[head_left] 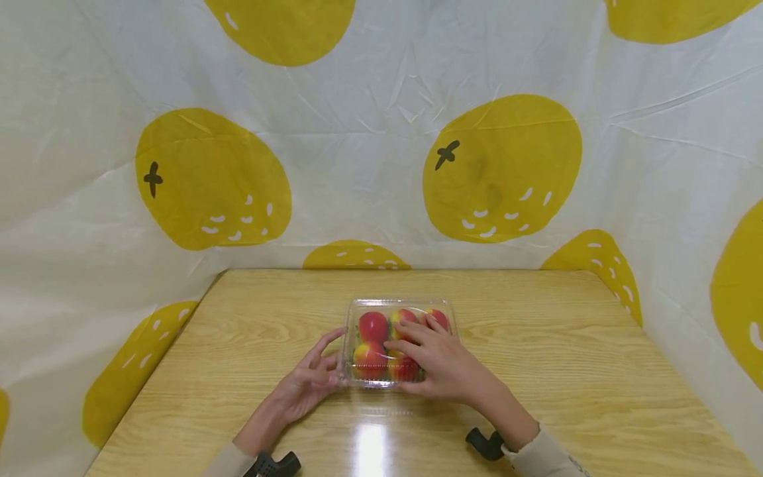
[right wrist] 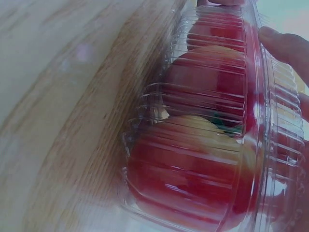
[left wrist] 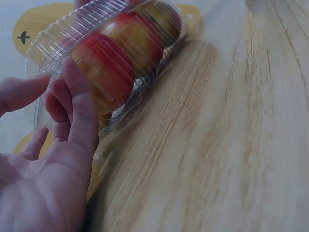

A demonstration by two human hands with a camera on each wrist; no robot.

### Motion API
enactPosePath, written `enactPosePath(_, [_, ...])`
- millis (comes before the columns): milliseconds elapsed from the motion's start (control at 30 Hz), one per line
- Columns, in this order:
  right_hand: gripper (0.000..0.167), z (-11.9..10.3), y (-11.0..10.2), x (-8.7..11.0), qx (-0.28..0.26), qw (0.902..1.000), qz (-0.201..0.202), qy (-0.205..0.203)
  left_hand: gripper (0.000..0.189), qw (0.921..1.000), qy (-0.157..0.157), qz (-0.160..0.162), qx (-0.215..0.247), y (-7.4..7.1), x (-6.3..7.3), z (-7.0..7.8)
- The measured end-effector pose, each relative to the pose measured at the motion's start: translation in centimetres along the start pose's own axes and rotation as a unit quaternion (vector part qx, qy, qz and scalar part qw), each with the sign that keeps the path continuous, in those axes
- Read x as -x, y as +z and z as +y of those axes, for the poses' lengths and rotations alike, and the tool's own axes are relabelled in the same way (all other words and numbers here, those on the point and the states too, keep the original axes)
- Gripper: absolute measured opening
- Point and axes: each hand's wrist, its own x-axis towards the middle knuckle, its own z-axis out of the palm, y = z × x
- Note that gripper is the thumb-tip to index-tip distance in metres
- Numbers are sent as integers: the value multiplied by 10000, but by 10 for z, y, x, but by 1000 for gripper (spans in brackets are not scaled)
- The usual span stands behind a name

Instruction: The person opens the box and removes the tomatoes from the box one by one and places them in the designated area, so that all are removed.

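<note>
A clear plastic clamshell box (head_left: pixel 350 344) holding several red-and-yellow apples (head_left: pixel 373 326) sits on the wooden table with its lid down. At its left edge is my left hand (head_left: pixel 304 387), palm turned up. The left wrist view shows its thumb (left wrist: pixel 29 92) and fingers (left wrist: pixel 79 106) pinching the rim near a front corner. My right hand (head_left: pixel 447 361) rests over the right part of the lid, fingers spread across the top and hiding some apples. In the right wrist view, its thumb (right wrist: pixel 285 46) lies against the ridged rim of the box.
Pale wood table (head_left: pixel 566 371) surrounds the box on all sides. A white cloth (head_left: pixel 357 165) printed with large yellow fruit hangs behind the table and along both sides. Black wrist mounts (head_left: pixel 274 464) show near both sleeves.
</note>
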Motion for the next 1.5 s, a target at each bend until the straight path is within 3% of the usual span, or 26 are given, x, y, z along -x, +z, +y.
enactPosePath(433, [62,-1,1,0,-6,9999,125,-118,96,9998,16,-127,-118,-2,1,0])
enactPosePath(833, [62,-2,2,0,-94,9999,95,-86,97,9998,-146,91,-93,2,1,2])
enactPosePath(1233, [55,1,0,-2,15,9962,349,-794,98,9999,-80,119,-94,0,1,1])
enactPosePath(1500, [54,1,-3,-3,137,9949,298,-958,100,9999,9,72,-105,0,-1,0])
